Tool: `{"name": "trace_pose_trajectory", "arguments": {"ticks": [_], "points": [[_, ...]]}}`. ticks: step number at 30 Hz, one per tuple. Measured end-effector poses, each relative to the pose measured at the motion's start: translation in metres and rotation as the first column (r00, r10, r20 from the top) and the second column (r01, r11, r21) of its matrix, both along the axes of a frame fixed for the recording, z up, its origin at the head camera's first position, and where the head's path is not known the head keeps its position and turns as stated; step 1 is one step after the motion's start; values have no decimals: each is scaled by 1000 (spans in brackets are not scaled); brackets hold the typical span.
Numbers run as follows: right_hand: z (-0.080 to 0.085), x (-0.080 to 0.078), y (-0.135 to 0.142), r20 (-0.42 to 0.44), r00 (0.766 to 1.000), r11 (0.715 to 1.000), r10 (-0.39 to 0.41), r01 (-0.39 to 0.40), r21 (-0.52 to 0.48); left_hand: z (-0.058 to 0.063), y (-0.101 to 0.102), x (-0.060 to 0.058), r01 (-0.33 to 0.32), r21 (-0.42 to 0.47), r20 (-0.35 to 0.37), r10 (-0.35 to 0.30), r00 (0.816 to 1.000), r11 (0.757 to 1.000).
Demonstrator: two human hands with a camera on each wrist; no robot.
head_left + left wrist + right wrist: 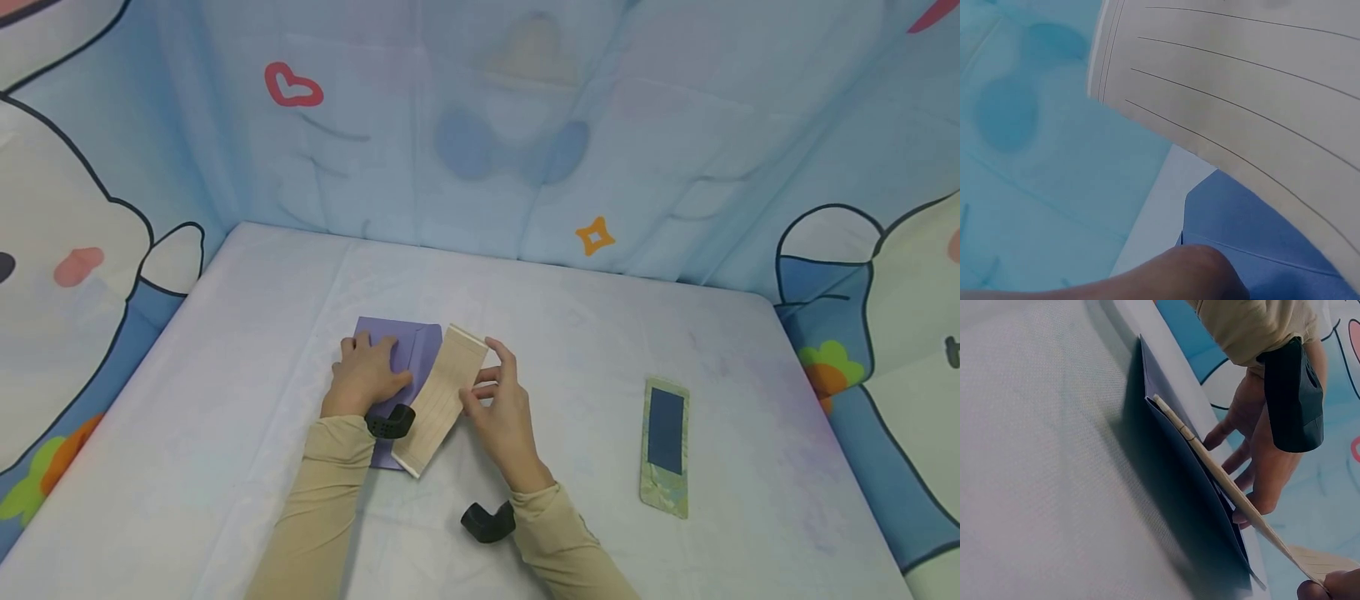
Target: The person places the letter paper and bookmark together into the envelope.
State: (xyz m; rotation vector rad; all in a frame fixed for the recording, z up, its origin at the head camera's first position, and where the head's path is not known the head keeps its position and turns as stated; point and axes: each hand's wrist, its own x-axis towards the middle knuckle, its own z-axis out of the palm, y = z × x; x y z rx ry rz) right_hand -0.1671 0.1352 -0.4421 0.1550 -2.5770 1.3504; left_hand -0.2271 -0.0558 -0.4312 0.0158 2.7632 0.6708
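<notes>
A purple envelope [422, 354] lies on the table, its flap side up. My left hand [364, 375] rests on it with fingers spread, and the thumb [1191, 272] touches its surface. A beige folded sheet of lined paper [444, 387] slants over the envelope's right part. At the paper's right edge, my right hand [504, 408] pinches it between thumb and fingers. From the right wrist view, the paper [1222, 475] tilts up from the envelope [1194, 481] toward my right fingertips [1338, 586]. Whether its lower end is inside the envelope, I cannot tell.
A flat green patterned piece with a dark blue rectangle [665, 433] lies farther right on the white-covered table [570, 350]. Black wrist cameras [487, 522] sit at both wrists. A blue cartoon-print curtain [480, 200] hangs along the table's back and sides.
</notes>
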Motion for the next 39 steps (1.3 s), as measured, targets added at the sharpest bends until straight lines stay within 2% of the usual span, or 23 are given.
{"name": "trace_pose_trajectory", "arguments": {"ticks": [10, 14, 25, 34, 39], "points": [[-1, -2, 1, -36, 999, 1000, -2, 3, 24, 1, 1, 0, 0, -2, -5, 0, 1000, 1000], [0, -2, 0, -39, 999, 1000, 19, -18, 13, 2, 1, 0, -3, -6, -4, 3, 1000, 1000], [-5, -2, -1, 54, 998, 997, 30, -26, -72, 3, 1, 0, 5, -1, -20, -5, 1000, 1000], [-11, 0, -7, 106, 992, 998, 66, -66, -4, 3, 0, 0, -2, 12, -17, 2, 1000, 1000], [-13, 1, -10, 107, 988, 994, 107, -109, 16, 2, 1, 0, -7, 11, -15, 7, 1000, 1000]]}}
